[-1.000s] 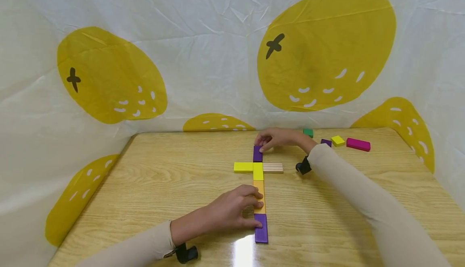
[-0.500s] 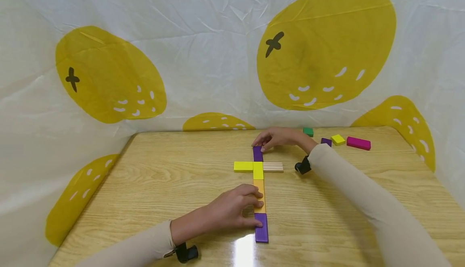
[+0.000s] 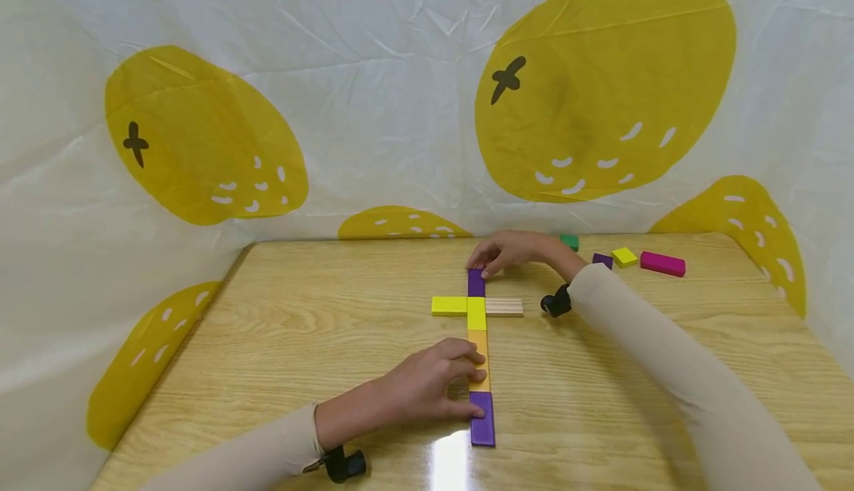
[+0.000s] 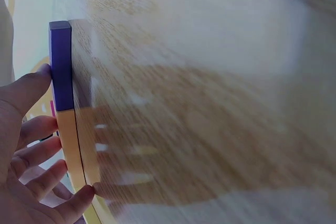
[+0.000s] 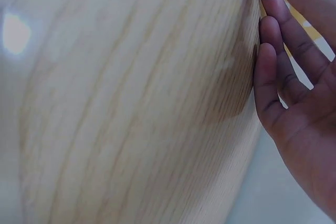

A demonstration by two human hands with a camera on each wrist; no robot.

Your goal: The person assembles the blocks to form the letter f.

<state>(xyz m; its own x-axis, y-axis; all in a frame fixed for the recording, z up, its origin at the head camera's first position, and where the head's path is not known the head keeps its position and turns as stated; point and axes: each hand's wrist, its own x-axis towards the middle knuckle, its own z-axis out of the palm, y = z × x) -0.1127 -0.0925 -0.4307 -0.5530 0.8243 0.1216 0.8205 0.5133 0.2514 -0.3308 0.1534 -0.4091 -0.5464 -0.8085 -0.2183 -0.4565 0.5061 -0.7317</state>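
Observation:
Wooden blocks lie flat in a cross on the table. Its upright has a far purple block (image 3: 477,284), a yellow block (image 3: 477,313), an orange block (image 3: 478,339) and a near purple block (image 3: 483,432). Sideways from the yellow one lie another yellow block (image 3: 449,306) on the left and a plain wood block (image 3: 504,308) on the right. My left hand (image 3: 430,381) rests its fingers on the orange block and its thumb on the near purple block (image 4: 61,66). Thumb and fingers of my right hand (image 3: 512,248) pinch the far purple block's far end.
At the back right lie loose blocks: a green block (image 3: 570,242), a small purple block (image 3: 603,261), a yellow square block (image 3: 624,256) and a magenta block (image 3: 663,264). A white cloth (image 3: 387,127) with yellow fruit prints hangs behind the wooden table (image 3: 320,328).
Both hands keep their places on the blocks. The head view has shifted very slightly; the blocks hold the same layout.

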